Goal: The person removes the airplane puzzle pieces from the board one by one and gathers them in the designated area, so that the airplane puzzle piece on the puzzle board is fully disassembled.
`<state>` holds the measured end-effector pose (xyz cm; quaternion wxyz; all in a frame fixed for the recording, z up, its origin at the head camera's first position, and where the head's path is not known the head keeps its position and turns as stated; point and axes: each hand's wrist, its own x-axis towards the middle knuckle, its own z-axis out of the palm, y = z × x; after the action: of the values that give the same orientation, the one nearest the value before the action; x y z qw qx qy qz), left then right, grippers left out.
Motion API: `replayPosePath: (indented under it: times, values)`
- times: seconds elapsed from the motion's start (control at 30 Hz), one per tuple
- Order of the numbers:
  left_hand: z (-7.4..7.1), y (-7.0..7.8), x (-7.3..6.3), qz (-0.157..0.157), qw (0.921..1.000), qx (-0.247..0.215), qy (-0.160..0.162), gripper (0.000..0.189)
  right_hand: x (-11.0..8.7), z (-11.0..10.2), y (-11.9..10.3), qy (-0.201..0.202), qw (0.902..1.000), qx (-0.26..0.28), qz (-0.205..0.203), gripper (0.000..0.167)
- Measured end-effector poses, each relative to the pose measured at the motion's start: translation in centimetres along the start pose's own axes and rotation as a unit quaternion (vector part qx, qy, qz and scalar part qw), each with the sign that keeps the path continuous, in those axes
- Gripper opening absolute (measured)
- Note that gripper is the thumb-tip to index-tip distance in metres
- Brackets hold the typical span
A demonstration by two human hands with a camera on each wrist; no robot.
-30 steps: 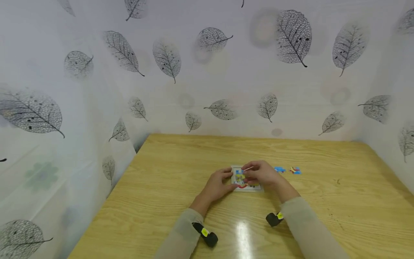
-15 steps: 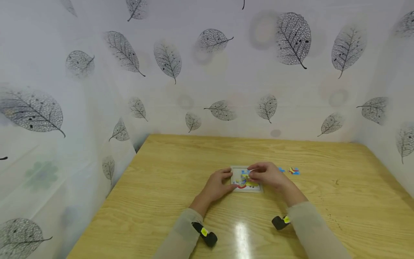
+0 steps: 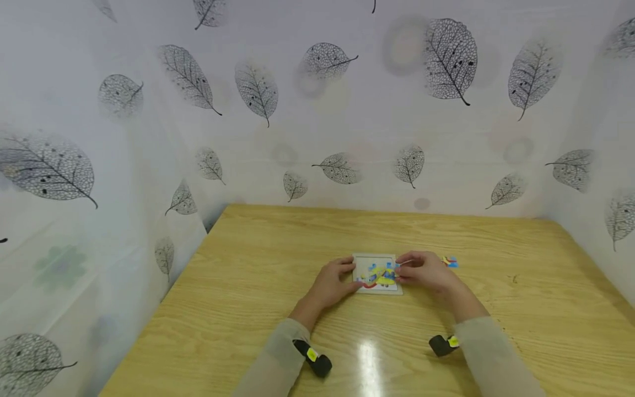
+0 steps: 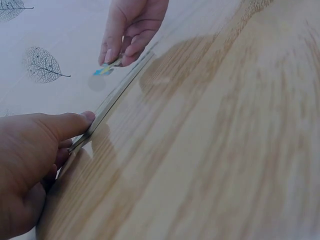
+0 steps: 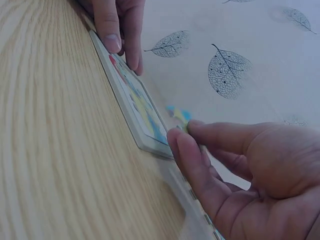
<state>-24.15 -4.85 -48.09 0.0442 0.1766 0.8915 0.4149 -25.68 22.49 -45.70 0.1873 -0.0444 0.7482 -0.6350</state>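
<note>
A small jigsaw puzzle tray (image 3: 374,255) with a pale rim lies on the table, colourful pieces (image 3: 383,277) filling its lower and right part. Bare board shows at its upper left. My left hand (image 3: 331,284) holds the tray's left side, thumb near the lower corner and fingers along the edge. At the tray's right edge, my right hand (image 3: 428,271) pinches a blue and yellow puzzle piece (image 5: 179,114) between thumb and fingertips. That puzzle piece (image 4: 103,71) also shows below the right fingertips in the left wrist view, slightly blurred.
Another puzzle piece (image 3: 450,261), blue, red and yellow, lies on the wooden table (image 3: 278,237) beyond my right hand, which partly covers it. Leaf-patterned cloth (image 3: 342,110) hangs behind the table and along both sides. Black wrist devices (image 3: 313,359) sit on both forearms.
My right hand has moved from over the tray to its right edge, uncovering more of the pieces inside and covering a loose blue piece behind. The left hand has stayed in place.
</note>
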Motion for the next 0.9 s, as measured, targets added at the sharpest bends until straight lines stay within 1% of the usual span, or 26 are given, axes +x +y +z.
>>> replayPosePath:
  times: [0.07,0.27,0.37,0.47,0.67,0.9]
  values:
    - [0.1,0.0,0.0,-0.001,1.0000,0.002,-0.003,0.055,-0.3,-0.4,0.1,0.007,0.9999,0.000,0.010,0.037]
    - [0.4,0.0,0.1,-0.007,0.9999,0.009,-0.008,0.055,-1.4,-1.2,-0.3,0.024,0.9990,-0.024,0.031,0.037]
    - [0.4,0.1,0.1,-0.011,0.9999,0.009,-0.007,0.055,-1.6,-1.5,-0.5,0.026,0.9982,-0.034,0.041,0.037]
    - [0.4,0.1,0.1,-0.009,0.9999,0.011,-0.007,0.055,-1.7,-1.6,-0.7,0.030,0.9970,-0.049,0.052,0.035]
    - [0.2,0.1,0.2,-0.003,0.9999,0.010,-0.010,0.053,-1.4,-1.1,-0.6,0.051,0.9927,-0.096,0.052,0.032]
    - [0.3,-0.1,0.1,0.005,0.9997,0.020,-0.013,0.052,-1.7,0.0,-1.1,0.107,0.9814,-0.150,0.053,0.031]
